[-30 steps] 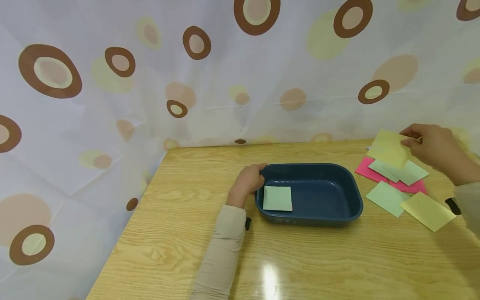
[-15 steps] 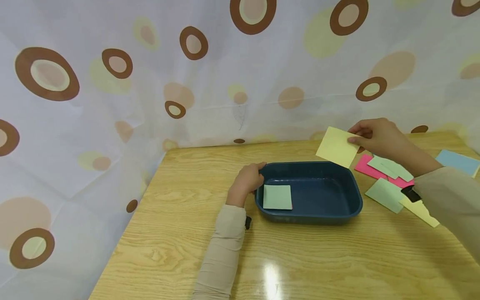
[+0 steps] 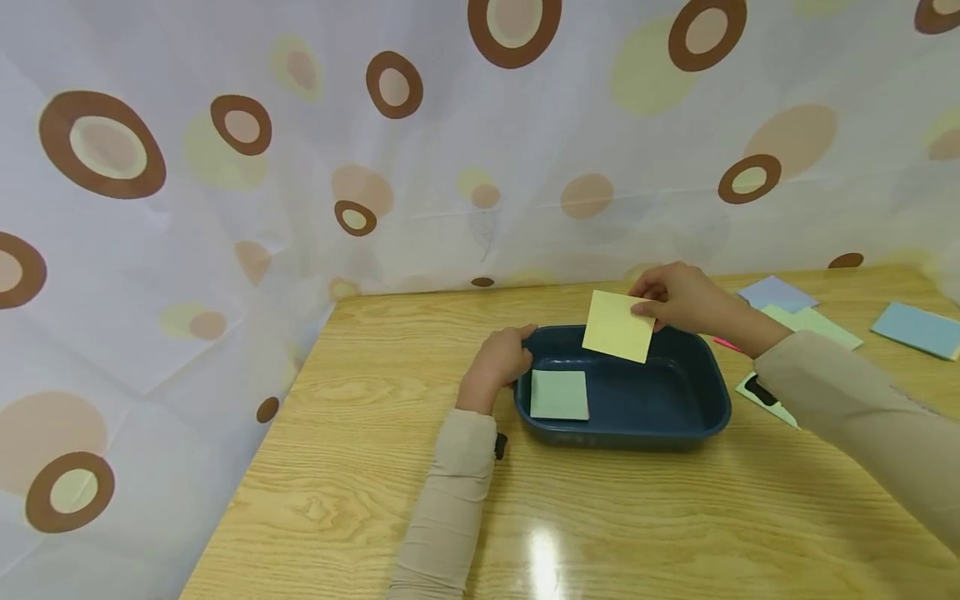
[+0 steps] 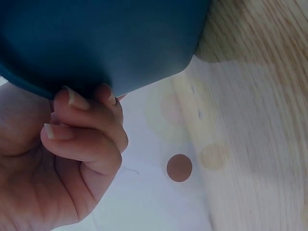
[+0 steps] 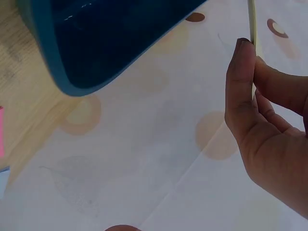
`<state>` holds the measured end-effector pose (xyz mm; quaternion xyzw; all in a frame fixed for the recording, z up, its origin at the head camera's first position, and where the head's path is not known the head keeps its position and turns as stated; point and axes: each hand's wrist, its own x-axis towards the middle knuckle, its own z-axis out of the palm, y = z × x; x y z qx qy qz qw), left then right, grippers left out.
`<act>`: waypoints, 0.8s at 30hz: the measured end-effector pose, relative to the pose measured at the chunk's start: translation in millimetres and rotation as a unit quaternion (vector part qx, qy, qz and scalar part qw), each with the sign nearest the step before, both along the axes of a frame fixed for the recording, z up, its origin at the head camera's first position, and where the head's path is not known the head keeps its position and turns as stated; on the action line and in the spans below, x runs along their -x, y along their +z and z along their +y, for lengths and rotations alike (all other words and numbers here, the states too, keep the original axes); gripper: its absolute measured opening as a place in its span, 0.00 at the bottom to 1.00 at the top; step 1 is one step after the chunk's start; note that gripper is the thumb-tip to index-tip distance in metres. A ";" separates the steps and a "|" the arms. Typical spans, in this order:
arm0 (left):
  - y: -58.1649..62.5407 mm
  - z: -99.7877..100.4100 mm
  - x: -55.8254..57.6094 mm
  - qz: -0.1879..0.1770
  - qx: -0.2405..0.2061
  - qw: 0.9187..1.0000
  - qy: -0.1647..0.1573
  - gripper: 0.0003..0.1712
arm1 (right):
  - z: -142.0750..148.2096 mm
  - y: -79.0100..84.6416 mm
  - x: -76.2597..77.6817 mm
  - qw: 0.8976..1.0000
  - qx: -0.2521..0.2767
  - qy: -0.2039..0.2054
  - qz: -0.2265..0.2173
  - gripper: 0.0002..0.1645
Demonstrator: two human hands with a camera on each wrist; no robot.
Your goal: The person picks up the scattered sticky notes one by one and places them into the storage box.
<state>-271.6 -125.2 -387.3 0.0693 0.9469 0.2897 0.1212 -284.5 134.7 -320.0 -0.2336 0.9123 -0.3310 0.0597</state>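
From my post: wood-grained surface [image 3: 337, 500] nearest me, a bright glare spot at its front. A beige left sleeve [image 3: 442, 508] reaches up it to the left hand [image 3: 497, 365], whose fingers are curled over the left end of a dark blue tray [image 3: 622, 442], gripping the rim. Tray sits flat; inside, by its left wall, lies a pale green paper square [image 3: 559, 395].

Above the tray's far rim I have the right hand [image 3: 686, 298], thumb and fingers pinching a yellow paper square [image 3: 618, 327] by its right edge, tilted, held clear of the tray floor. Right wrist view gives it edge-on; I can't tell whether it is one sheet or several.

Right of the tray, partly behind the forearm: green papers [image 3: 828, 327], a sliver of pink paper [image 3: 726, 344], lilac paper [image 3: 777, 293]; blue paper [image 3: 917, 331] farther right. Spotted cloth [image 3: 450, 150] hangs behind everything.
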 end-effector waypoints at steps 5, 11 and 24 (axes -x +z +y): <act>0.6 1.0 1.1 0.000 0.002 1.000 0.004 0.32 | -13.0 -6.6 -0.1 1.000 0.002 0.022 -0.008 0.13; 2.9 1.1 3.5 -0.003 0.008 1.000 0.014 0.33 | -29.3 -11.2 0.2 0.999 -0.012 0.045 -0.028 0.14; 1.8 0.3 1.9 -0.010 0.002 1.000 0.003 0.33 | -60.6 -24.7 -1.0 0.991 -0.038 0.101 -0.082 0.09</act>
